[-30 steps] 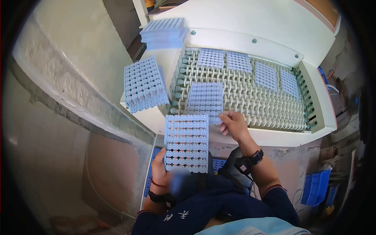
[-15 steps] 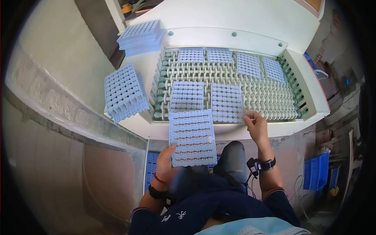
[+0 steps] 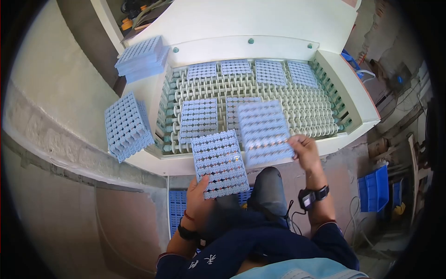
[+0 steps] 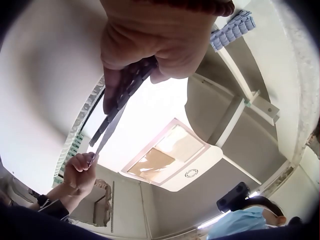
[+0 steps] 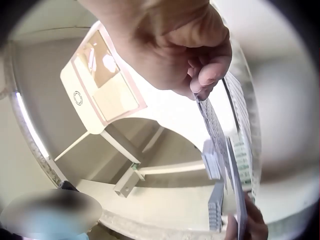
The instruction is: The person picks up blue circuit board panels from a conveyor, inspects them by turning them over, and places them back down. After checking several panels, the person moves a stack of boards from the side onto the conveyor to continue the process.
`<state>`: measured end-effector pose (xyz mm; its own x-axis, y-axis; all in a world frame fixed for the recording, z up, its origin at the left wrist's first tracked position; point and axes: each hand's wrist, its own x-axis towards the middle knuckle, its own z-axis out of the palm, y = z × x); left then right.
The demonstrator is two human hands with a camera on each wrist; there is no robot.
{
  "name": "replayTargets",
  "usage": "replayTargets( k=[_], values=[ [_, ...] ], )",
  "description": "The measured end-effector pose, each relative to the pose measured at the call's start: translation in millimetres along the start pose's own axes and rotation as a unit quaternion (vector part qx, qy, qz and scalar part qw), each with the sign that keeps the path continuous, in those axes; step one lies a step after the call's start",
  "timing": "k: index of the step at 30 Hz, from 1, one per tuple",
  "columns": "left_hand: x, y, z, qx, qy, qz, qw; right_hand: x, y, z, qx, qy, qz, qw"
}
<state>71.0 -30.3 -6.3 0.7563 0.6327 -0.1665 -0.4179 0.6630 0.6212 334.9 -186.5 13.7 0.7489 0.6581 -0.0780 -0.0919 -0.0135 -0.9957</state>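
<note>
In the head view my left hand (image 3: 199, 195) grips the lower left of a light-blue panel (image 3: 220, 165) patterned with rows of round discs. The left wrist view shows its dark layered edge (image 4: 125, 95) between thumb and fingers. My right hand (image 3: 305, 151) pinches the lower right edge of another such panel (image 3: 263, 130), blurred and tilted in front of the rollers (image 3: 311, 114). This panel partly covers one lying panel (image 3: 234, 106); a second lying panel (image 3: 199, 118) sits left of it. In the right wrist view, thumb and fingertips pinch the panel's edge (image 5: 212, 120).
Several similar panels (image 3: 270, 72) lie along the back of the roller bed. Two stacks, one behind (image 3: 141, 56) and one nearer (image 3: 125, 123), stand on the white machine's left ledge. Blue crates (image 3: 373, 188) stand at right on the floor.
A second panel came to lie in the front row of the rollers. My right hand left its corner and now holds a further panel. The head view has shifted right.
</note>
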Motion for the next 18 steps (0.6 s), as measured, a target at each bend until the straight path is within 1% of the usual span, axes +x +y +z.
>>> replayTargets(
  k=[2,3,5,6,8,9,10,12,13,15,16,17,18],
  values=[
    [-1.8,0.2,-1.5,-0.006,0.000,-0.007,1.000,20.8,-4.5,-28.3,-0.023,0.061,-0.023,0.998],
    [-2.6,0.3,-1.7,-0.001,0.010,-0.012,1.000,31.0,-4.0,-39.4,-0.023,0.065,-0.023,0.997],
    [-3.1,0.4,-5.1,0.005,0.014,-0.017,1.000,51.2,-0.3,-58.6,-0.144,0.087,-0.051,0.984],
    [-3.4,-0.7,-9.9,0.009,0.003,-0.025,1.000,58.8,1.9,-68.5,-0.144,0.090,-0.053,0.984],
    [-5.5,0.5,-10.4,0.012,-0.010,-0.031,0.999,67.7,-1.3,-78.2,-0.244,0.104,-0.043,0.963],
    [-8.2,2.7,-8.0,0.014,-0.004,-0.026,1.000,67.3,-6.4,-85.4,-0.256,0.128,-0.056,0.957],
    [-9.2,3.7,-6.4,0.015,0.004,-0.020,1.000,67.4,-13.8,-93.3,-0.257,0.126,-0.059,0.956],
    [-9.0,3.6,-7.3,-0.004,0.013,-0.011,1.000,69.3,-22.9,-121.4,-0.159,0.167,-0.052,0.972],
    [-9.4,4.1,-8.0,-0.019,0.021,-0.005,1.000,71.0,-25.2,-135.5,-0.159,0.166,-0.052,0.972],
    [-10.0,5.6,-9.3,-0.017,0.020,-0.003,1.000,74.8,-30.7,-164.5,-0.178,0.185,-0.077,0.964],
    [-9.9,6.0,-10.2,-0.015,0.018,-0.002,1.000,75.2,-32.0,-173.6,-0.179,0.188,-0.076,0.963],
    [-9.0,4.9,-14.1,-0.016,0.015,-0.006,1.000,75.4,-31.4,-181.0,-0.209,0.203,-0.067,0.954],
    [-7.1,2.8,-19.3,-0.019,-0.007,-0.016,1.000,76.8,-29.1,-191.4,-0.237,0.217,-0.058,0.945]
  ],
)
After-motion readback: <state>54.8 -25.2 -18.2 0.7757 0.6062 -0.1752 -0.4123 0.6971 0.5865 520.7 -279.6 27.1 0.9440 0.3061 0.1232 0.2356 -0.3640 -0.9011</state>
